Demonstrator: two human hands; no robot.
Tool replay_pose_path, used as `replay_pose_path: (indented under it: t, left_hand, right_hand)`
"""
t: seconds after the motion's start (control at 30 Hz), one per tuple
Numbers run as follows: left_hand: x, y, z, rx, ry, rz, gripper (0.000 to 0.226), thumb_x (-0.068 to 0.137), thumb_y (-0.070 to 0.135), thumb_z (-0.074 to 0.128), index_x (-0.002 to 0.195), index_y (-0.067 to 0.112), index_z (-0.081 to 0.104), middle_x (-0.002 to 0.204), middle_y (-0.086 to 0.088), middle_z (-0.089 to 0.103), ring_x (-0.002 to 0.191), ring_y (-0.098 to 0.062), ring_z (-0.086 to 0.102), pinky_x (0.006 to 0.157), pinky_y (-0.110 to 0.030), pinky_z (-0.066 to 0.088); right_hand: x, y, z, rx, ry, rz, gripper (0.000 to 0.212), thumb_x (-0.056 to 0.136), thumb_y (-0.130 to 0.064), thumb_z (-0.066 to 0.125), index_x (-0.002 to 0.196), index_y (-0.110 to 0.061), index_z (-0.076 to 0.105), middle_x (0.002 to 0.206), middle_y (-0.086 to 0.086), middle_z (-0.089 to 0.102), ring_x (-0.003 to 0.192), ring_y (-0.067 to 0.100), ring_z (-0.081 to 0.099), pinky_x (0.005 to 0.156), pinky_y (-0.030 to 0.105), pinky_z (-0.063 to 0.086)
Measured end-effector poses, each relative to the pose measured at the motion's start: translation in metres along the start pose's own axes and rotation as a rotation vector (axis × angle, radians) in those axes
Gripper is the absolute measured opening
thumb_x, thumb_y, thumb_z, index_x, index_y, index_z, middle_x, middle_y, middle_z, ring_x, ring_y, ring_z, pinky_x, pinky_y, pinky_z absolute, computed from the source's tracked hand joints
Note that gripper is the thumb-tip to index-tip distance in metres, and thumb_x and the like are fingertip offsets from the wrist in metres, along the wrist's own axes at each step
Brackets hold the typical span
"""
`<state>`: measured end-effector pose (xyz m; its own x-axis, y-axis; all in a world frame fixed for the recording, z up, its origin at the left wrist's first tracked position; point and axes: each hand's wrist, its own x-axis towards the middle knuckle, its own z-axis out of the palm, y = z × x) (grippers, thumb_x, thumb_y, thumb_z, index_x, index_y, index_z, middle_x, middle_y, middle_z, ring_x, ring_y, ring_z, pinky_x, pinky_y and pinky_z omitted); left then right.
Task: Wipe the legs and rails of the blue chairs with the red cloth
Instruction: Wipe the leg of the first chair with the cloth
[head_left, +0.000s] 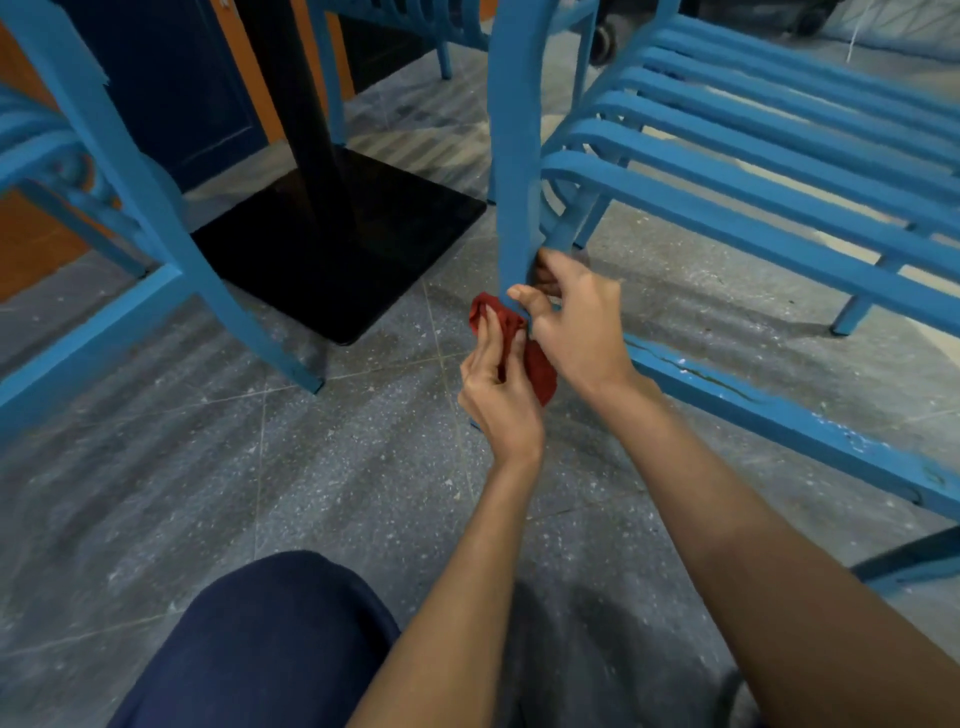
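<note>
A blue slatted chair (753, 171) stands at the right, its front leg (514, 156) running down the middle of the view. The red cloth (537, 366) is bunched around the bottom of that leg. My left hand (498, 395) presses the cloth against the leg from the left, fingers pointing up. My right hand (576, 312) grips the leg and the cloth from the right, thumb across the front. A chipped blue side rail (779, 410) runs low from the leg toward the right. The leg's foot is hidden behind my hands.
A second blue chair (130, 208) stands at the left. Between the chairs sits a black square table base (337, 244) with its post. My knee in dark trousers (270, 639) is at the bottom. The floor is grey speckled tile (208, 467).
</note>
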<state>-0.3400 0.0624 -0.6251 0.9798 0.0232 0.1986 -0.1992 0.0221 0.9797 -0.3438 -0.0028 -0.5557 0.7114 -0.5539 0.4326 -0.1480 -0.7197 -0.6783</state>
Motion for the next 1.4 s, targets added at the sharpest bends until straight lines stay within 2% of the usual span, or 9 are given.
replay_pose_path:
  t: [0.27,0.43,0.53,0.77,0.9,1.07,1.2,1.3,1.4]
  left_hand:
    - [0.004,-0.033,-0.016,0.187,-0.213,-0.148,0.040,0.088,0.010,0.063,0.128,0.007,0.056,0.131,-0.003,0.055,0.123,-0.007,0.050,0.108,-0.025,0.036]
    - [0.013,-0.053,-0.042,0.229,-0.191,-0.355,0.036,0.084,0.014,0.068,0.120,0.014,0.064,0.115,-0.005,0.068,0.105,-0.013,0.063,0.100,-0.035,0.046]
    - [0.017,-0.061,-0.056,0.169,-0.171,-0.578,0.030,0.082,0.010,0.070,0.112,0.010,0.067,0.107,-0.009,0.070,0.090,-0.017,0.064,0.091,-0.034,0.051]
    - [0.003,-0.052,-0.061,0.085,-0.537,-0.909,0.024,0.091,0.016,0.060,0.111,0.003,0.065,0.099,-0.014,0.069,0.081,-0.022,0.065,0.065,-0.031,0.057]
    - [0.008,-0.053,-0.063,0.067,-0.649,-0.999,0.030,0.096,0.023,0.051,0.120,0.007,0.059,0.116,-0.013,0.063,0.094,-0.031,0.063,0.078,-0.038,0.057]
    - [0.053,-0.043,-0.065,0.703,-0.796,-0.653,0.027,0.093,0.021,0.057,0.120,0.022,0.057,0.115,-0.002,0.064,0.096,-0.020,0.062,0.073,-0.030,0.047]
    - [0.085,-0.020,-0.058,0.645,-0.891,-0.427,0.048,0.092,0.016,0.059,0.136,0.025,0.044,0.124,0.003,0.058,0.107,-0.012,0.056,0.079,-0.025,0.048]
    - [0.092,-0.005,-0.050,0.532,-0.948,-0.322,0.051,0.091,0.006,0.058,0.138,0.021,0.043,0.128,0.001,0.056,0.114,-0.011,0.054,0.075,-0.015,0.047]
    - [0.086,0.003,-0.042,0.427,-0.988,-0.225,0.044,0.090,-0.001,0.057,0.133,0.009,0.049,0.125,0.000,0.060,0.114,-0.009,0.056,0.078,-0.011,0.048]
  right_hand:
    - [-0.002,-0.009,-0.011,0.045,-0.086,0.114,0.020,0.089,-0.011,0.063,0.109,-0.006,0.063,0.093,0.009,0.071,0.088,0.018,0.067,0.078,0.022,0.047]
    - [-0.071,-0.019,-0.020,0.330,0.141,0.318,0.025,0.091,-0.005,0.059,0.113,-0.014,0.067,0.102,0.000,0.073,0.096,0.004,0.065,0.088,0.009,0.044]
    - [-0.114,0.013,0.009,0.377,0.003,0.553,0.020,0.089,-0.008,0.061,0.103,-0.019,0.070,0.090,-0.003,0.074,0.087,0.009,0.069,0.087,0.030,0.052]
    - [-0.145,0.082,0.063,0.748,-0.317,0.842,0.032,0.085,-0.050,0.064,0.117,-0.048,0.061,0.113,-0.015,0.068,0.103,0.001,0.064,0.097,0.029,0.049]
    - [-0.148,0.100,0.074,0.886,-0.260,0.886,0.022,0.090,-0.018,0.066,0.105,-0.034,0.068,0.107,-0.009,0.071,0.100,0.007,0.066,0.084,0.018,0.051]
    - [-0.145,0.117,0.116,0.956,0.019,1.276,0.022,0.085,-0.001,0.065,0.096,-0.020,0.072,0.094,0.008,0.072,0.085,0.023,0.068,0.081,0.033,0.057]
    - [-0.123,0.125,0.145,0.820,0.272,1.393,0.018,0.087,-0.004,0.063,0.102,-0.013,0.069,0.093,0.010,0.070,0.080,0.026,0.065,0.079,0.035,0.056]
    - [-0.105,0.125,0.160,0.712,0.209,1.333,0.010,0.087,-0.013,0.064,0.091,-0.022,0.068,0.090,0.011,0.073,0.080,0.029,0.069,0.079,0.044,0.058]
    - [-0.094,0.117,0.155,0.666,0.149,1.242,0.017,0.092,-0.015,0.058,0.103,-0.021,0.071,0.091,0.002,0.071,0.081,0.021,0.066,0.078,0.028,0.053]
